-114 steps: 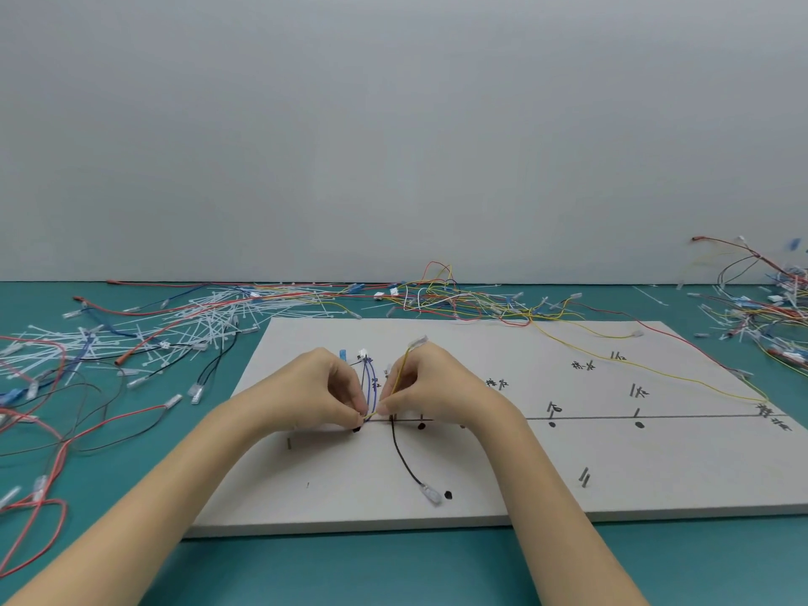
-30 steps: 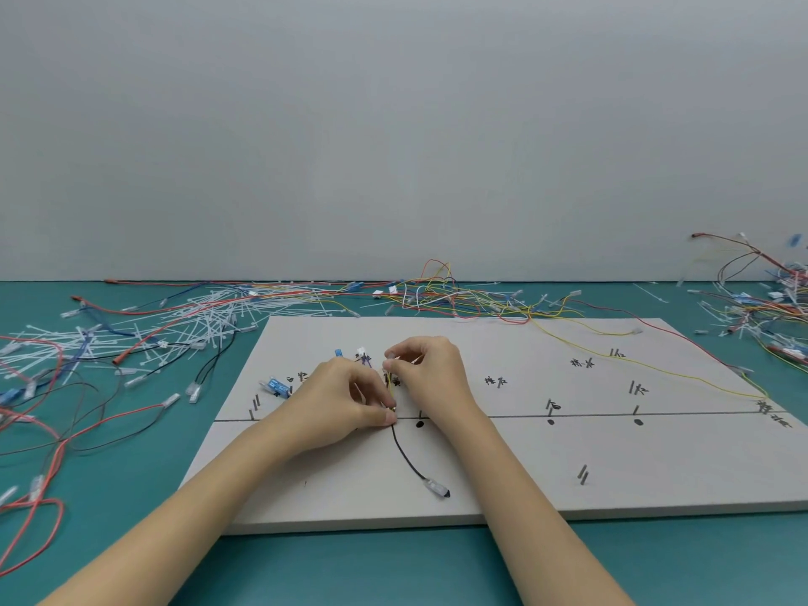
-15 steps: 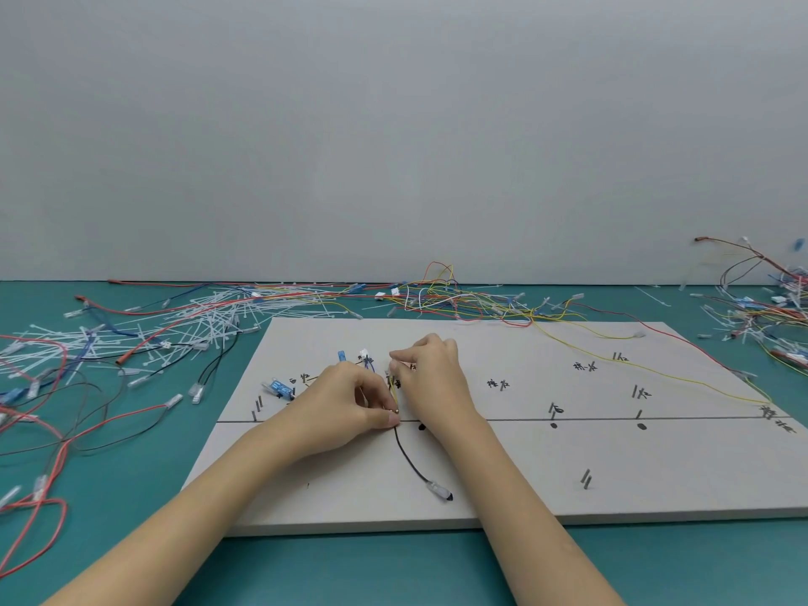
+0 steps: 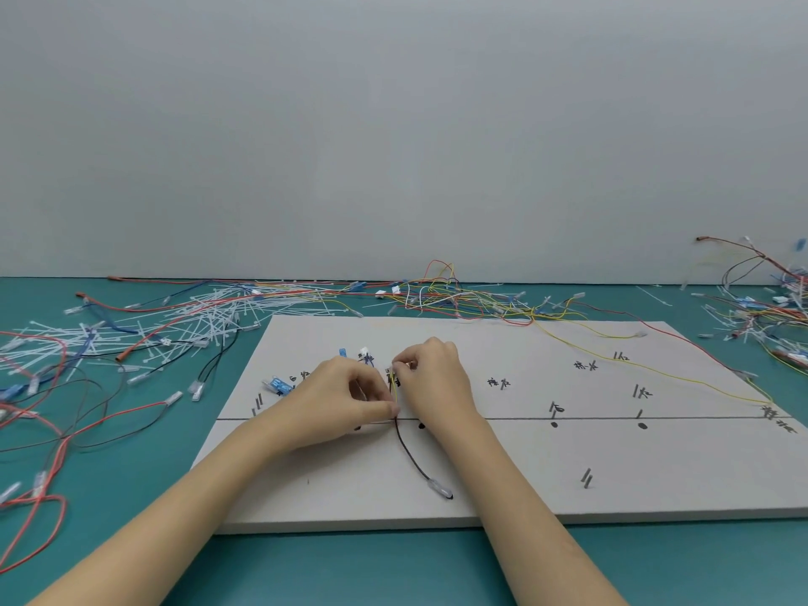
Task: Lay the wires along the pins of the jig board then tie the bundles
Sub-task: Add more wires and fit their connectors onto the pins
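Observation:
A grey jig board (image 4: 503, 470) lies on the teal table, marked with a long line, dots, labels and short pins. My left hand (image 4: 336, 402) pinches a small wire bundle (image 4: 395, 389) at the line, left of the board's centre. My right hand (image 4: 430, 371) pinches the same bundle's upper end just beyond it. A black wire (image 4: 411, 452) runs from the pinch toward me and ends in a clear terminal (image 4: 440, 489). Blue connectors (image 4: 280, 384) lie on the board left of my hands. A yellow wire (image 4: 682, 378) crosses the board's right part.
White cable ties (image 4: 175, 325) and loose red, black and blue wires (image 4: 65, 413) cover the table to the left. A tangle of coloured wires (image 4: 459, 295) lies behind the board, another heap (image 4: 769, 317) at the far right. Pin pairs (image 4: 586, 478) stand on the board.
Compared with 3.8 s ago, my hands have drawn closer together and the right hand has moved up the bundle; blue connectors left of my hands are now uncovered. Little moved in the last second.

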The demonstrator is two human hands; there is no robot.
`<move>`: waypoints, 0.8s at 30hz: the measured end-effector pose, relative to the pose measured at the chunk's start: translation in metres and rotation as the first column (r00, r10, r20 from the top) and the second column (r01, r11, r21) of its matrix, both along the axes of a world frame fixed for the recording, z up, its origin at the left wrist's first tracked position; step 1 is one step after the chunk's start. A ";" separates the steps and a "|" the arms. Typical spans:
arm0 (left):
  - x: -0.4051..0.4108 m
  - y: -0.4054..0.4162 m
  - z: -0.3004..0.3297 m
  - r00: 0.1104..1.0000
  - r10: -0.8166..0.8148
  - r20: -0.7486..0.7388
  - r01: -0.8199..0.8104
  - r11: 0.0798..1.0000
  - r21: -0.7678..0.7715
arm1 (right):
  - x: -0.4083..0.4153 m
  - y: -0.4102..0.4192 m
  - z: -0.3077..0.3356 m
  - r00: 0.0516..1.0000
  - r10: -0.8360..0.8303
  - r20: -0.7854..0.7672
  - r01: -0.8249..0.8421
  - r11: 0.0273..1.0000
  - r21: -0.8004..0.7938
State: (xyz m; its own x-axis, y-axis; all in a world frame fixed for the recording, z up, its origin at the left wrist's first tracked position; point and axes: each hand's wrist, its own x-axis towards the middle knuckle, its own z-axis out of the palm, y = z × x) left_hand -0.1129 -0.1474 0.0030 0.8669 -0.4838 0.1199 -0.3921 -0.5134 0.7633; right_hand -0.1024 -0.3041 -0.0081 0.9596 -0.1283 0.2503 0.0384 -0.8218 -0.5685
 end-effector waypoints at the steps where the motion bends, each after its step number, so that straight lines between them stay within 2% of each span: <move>1: 0.001 0.001 0.001 1.000 0.010 0.001 -0.010 1.000 0.000 | 0.000 0.000 0.000 1.000 0.000 -0.005 0.000 1.000 -0.013; 9: 0.009 0.015 0.012 0.988 0.139 0.066 -0.133 0.987 -0.088 | -0.003 0.000 -0.002 1.000 0.017 -0.013 -0.017 1.000 -0.005; 14: 0.019 0.033 0.020 0.975 0.207 0.084 -0.204 0.978 -0.040 | -0.003 -0.001 -0.002 0.999 0.043 -0.021 -0.043 0.999 0.018; 19: 0.033 0.063 0.024 0.956 0.293 0.035 -0.295 0.948 0.122 | -0.005 0.000 0.002 0.998 0.059 0.000 -0.058 0.995 0.082; 24: 0.048 0.091 0.015 0.898 0.439 0.023 -0.417 0.836 0.357 | -0.006 0.000 0.002 0.998 0.053 0.017 -0.054 0.992 0.114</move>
